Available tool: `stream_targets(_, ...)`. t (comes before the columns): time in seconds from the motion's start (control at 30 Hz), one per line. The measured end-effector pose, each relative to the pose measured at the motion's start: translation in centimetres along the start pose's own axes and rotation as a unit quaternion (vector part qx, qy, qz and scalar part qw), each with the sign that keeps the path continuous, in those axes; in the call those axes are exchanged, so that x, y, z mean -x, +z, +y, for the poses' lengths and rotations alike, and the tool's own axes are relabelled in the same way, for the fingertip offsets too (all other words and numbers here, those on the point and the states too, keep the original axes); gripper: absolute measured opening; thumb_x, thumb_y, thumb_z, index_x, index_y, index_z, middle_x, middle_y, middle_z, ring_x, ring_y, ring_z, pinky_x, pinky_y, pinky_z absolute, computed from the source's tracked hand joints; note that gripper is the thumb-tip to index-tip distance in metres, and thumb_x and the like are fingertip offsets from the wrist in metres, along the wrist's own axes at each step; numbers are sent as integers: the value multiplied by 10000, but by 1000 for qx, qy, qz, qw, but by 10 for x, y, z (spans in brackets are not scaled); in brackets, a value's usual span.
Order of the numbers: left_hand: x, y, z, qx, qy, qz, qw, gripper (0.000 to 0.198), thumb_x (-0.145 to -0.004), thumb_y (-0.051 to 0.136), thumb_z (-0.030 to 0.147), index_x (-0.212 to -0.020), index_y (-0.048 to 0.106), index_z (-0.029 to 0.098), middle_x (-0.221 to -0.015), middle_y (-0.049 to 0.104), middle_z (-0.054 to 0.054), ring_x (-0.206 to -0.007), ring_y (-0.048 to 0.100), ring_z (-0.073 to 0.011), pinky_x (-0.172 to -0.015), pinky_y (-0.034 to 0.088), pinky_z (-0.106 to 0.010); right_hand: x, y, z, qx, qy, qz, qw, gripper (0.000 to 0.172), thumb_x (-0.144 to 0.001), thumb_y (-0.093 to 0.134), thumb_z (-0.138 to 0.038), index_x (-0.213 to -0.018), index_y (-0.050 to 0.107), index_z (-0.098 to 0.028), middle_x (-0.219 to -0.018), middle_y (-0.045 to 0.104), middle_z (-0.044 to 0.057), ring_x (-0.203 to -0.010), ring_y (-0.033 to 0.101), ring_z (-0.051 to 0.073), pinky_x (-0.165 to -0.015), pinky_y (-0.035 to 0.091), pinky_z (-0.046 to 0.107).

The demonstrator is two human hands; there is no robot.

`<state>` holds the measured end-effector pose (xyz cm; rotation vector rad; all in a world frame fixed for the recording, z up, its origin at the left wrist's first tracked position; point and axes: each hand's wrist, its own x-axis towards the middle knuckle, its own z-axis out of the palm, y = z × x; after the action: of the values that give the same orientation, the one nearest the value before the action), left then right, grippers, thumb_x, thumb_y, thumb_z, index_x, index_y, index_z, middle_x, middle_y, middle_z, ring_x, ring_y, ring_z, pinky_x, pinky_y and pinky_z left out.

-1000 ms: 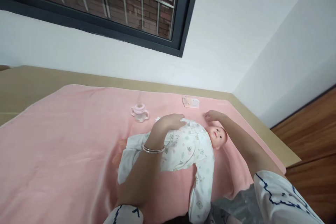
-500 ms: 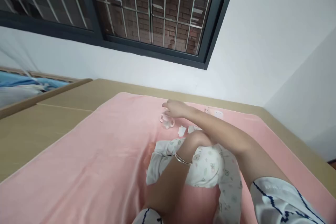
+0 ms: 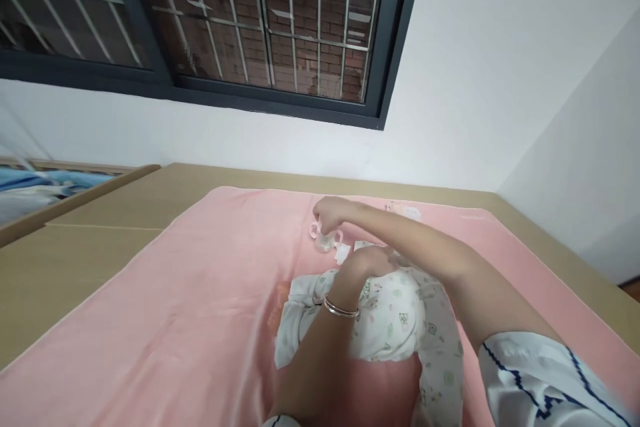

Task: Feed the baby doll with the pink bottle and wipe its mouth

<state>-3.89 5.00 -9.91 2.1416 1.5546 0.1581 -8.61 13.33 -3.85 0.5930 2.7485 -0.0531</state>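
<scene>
My right hand reaches across to the far side of the pink sheet. Its fingers are closed on the top of a small clear bottle with two pink side handles. My left hand, with a silver bangle at the wrist, lies over the upper end of a white printed baby garment. Its fingers are blurred and partly hidden under my right forearm, so their grip does not show. A small white piece lies between the bottle and my left hand.
The sheet covers a tan padded surface that runs up to the white wall. A dark-framed window with metal bars is above. Blue and white fabric lies beyond a raised edge at the left.
My right hand has come down onto the bottle and closed on it; before, its fingers were spread just above. My left hand has shifted slightly. The whole view has turned a little.
</scene>
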Motion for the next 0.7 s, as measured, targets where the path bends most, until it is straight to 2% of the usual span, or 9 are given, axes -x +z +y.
stream_targets(0.07, 0, -2, -2, 14, -5, -3, 1000, 336, -970, 581, 386, -1248, 594, 196, -1305, 592, -97, -1115, 613, -247, -950, 529, -463, 25, -8, 32, -40, 51, -2, 998, 408, -599, 630, -234, -993, 691, -143, -863, 710, 79, -665, 634, 179, -587, 476, 264)
stream_targets(0.17, 0, -3, -5, 27, -17, -2, 999, 383, -968, 584, 390, -1294, 562, 191, -1334, 571, -109, -1151, 598, -262, -970, 515, -494, 73, -12, 85, 11, 154, 33, 988, 415, -551, 611, -164, -952, 711, -136, -850, 712, 88, -690, 634, 182, -616, 467, 264)
stream_targets(0.23, -2, -2, -6, 31, -23, -6, 999, 389, -967, 584, 390, -1303, 557, 195, -1354, 558, -112, -1173, 586, -269, -985, 504, -505, 104, -3, 116, 26, 220, 10, 975, 393, -550, 616, -161, -926, 720, -116, -841, 709, 104, -706, 637, 199, -652, 480, 290)
stream_targets(0.33, -4, 0, -3, 34, -23, -13, 999, 382, -968, 582, 385, -1304, 560, 204, -1380, 543, -111, -1200, 570, -272, -1007, 488, -512, 140, 26, 148, -3, 281, -36, 959, 350, -549, 629, -154, -877, 725, -77, -745, 690, 121, -649, 629, 212, -659, 495, 323)
stream_targets(0.4, -5, 1, -1, 33, -22, -19, 999, 388, -967, 583, 384, -1310, 556, 204, -1389, 536, -112, -1211, 564, -275, -1015, 481, -518, 155, 51, 162, -37, 301, -47, 952, 366, -563, 623, -163, -905, 723, -76, -743, 690, 126, -612, 621, 209, -623, 494, 324)
stream_targets(0.53, -8, 2, 2, 23, -33, -27, 999, 405, -965, 587, 387, -1323, 546, 201, -1393, 533, -115, -1215, 563, -280, -1016, 479, -526, 173, 88, 175, -118, 312, -30, 942, 401, -609, 669, -280, -983, 699, -137, -916, 712, 111, -629, 622, 178, -560, 482, 289)
stream_targets(0.6, -8, 1, 1, 18, -38, -30, 999, 401, -967, 583, 387, -1323, 546, 204, -1395, 531, -115, -1214, 563, -278, -1017, 478, -524, 179, 94, 177, -142, 314, -10, 939, 408, -606, 709, -336, -968, 688, -151, -927, 708, 98, -638, 616, 178, -559, 473, 292)
stream_targets(0.7, -8, 0, 1, 14, -45, -30, 998, 390, -968, 583, 384, -1313, 554, 206, -1390, 536, -113, -1206, 567, -274, -1012, 484, -517, 192, 88, 181, -164, 324, 35, 931, 493, -617, 738, -382, -1057, 661, -174, -982, 696, 93, -678, 614, 175, -590, 464, 285)
